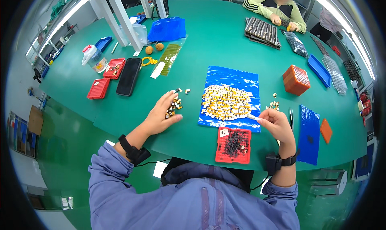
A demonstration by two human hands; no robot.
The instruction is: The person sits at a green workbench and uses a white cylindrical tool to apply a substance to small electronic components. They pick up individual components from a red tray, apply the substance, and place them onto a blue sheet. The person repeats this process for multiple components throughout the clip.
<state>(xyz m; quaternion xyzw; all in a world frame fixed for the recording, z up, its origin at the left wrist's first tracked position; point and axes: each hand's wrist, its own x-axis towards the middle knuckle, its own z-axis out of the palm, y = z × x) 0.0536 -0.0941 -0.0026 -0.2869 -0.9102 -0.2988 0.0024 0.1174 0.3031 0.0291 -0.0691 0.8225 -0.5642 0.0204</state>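
Note:
My left hand (159,114) rests on the table with thumb and fingers apart, curved around a small heap of tiny white, gold and dark parts (175,105). Between the thumb and fingertips of my right hand (276,125) is a thin white stick (253,117). Its tip touches the near right edge of a layer of small white-and-yellow pieces (227,103). These are spread over a blue plastic sheet (231,74). Just nearer to me sits a red tray (219,155) filled with tiny black parts (234,143). Tweezers (291,118) lie right of my right hand.
An orange box (296,80) stands at the right, near a blue tray (319,71) and another blue sheet (309,135). At the left lie a black phone (128,77), red boxes (98,88) and a clear jar (95,59). Across the table, a person handles parts beside stacked dark trays (262,32).

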